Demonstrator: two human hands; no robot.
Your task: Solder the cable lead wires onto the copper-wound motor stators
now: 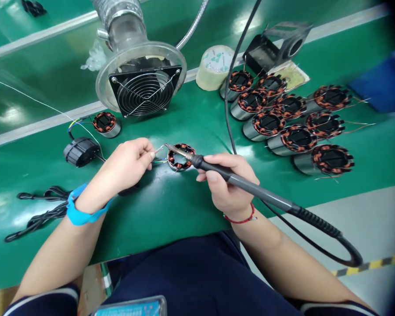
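Black cables (39,210), green table (171,210). Left hand (128,164), fingers pinched on thin wire leads (158,151). Wound stator (180,157), table centre, touched by iron's tip. Right hand (228,184), closed around soldering iron (250,186). Stator batch (289,125), well apart, right.

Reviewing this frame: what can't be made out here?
Head view only:
- Whether the soldering iron tip touches the wires at the stator: too small to tell.
- What the left hand pinches: fingers cover most of it.
- The iron's cord end: hidden behind the right hand and arm.
- Label on the tape roll: blurred.
- Blue thing at the right edge: cut off, dark.
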